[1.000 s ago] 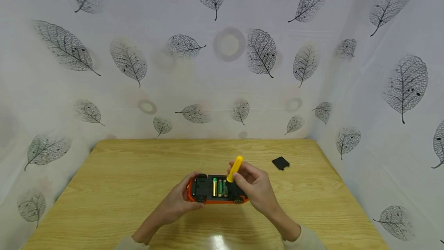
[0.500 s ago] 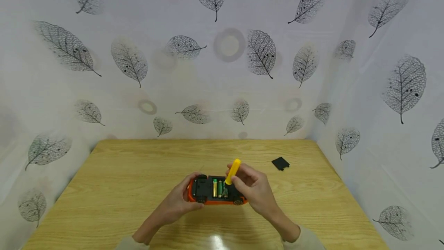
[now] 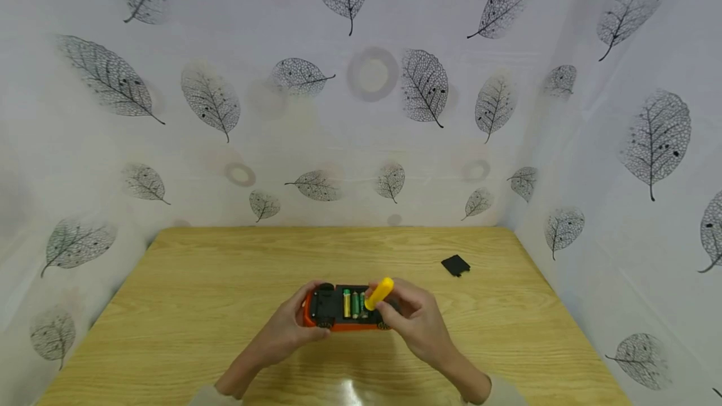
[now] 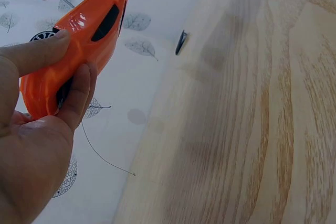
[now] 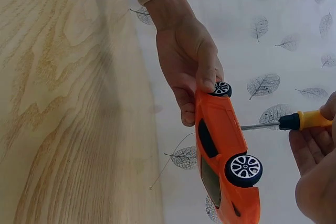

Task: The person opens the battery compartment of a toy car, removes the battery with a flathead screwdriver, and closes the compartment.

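An orange toy car (image 3: 324,304) is held upside down above the table, its black underside facing up in the head view. My left hand (image 3: 284,329) grips one end, thumb on the near side and fingers on the far side. Several green and gold batteries (image 3: 346,304) lie side by side in its uncovered compartment. My right hand (image 3: 420,321) pinches the yellow handle of a screwdriver (image 3: 380,293). In the right wrist view the screwdriver's metal shaft (image 5: 260,126) reaches the car's underside (image 5: 242,129), where the car body hides its tip.
On the wooden table (image 3: 225,268), a black battery cover (image 3: 455,265) lies at the back right. From the car trails a thin wire (image 4: 105,158), seen in the left wrist view. A leaf-printed white curtain (image 3: 361,130) encloses the back and sides.
The screwdriver's handle has dropped lower and leans further over, moving with my right hand. The car has shifted slightly left, and my left hand keeps its grip.
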A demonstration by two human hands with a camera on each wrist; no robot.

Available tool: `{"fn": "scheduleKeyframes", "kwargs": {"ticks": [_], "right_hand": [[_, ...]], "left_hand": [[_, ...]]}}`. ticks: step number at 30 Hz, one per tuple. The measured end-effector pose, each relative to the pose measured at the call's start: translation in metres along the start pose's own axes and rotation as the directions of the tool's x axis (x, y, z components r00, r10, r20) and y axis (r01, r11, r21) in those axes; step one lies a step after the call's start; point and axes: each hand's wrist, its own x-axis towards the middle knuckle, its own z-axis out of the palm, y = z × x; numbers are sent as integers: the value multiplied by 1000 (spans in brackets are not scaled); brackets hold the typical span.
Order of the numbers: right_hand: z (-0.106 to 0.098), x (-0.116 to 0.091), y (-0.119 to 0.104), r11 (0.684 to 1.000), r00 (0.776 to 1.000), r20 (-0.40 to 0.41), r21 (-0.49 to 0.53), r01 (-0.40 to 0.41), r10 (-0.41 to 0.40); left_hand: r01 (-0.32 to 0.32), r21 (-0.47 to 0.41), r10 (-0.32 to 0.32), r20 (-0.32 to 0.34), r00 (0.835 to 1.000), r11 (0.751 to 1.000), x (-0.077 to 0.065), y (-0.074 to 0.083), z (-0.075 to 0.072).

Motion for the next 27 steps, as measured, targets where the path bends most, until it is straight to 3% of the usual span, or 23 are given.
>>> {"fn": "scheduleKeyframes", "kwargs": {"ticks": [10,19,27], "right_hand": [[-1,-6,5,993,995,41,80,90,-94],[3,-12,10,976,982,-4,103,190,-190],[5,-17,20,920,926,-16,104,378,-378]], "left_hand": [[16,-19,-17,-19,1000,1000,1,3,-3],[14,-34,-15,-18,1000,999,2,1,-4],[49,-28,-51,-73,996,998,2,3,-4]]}}
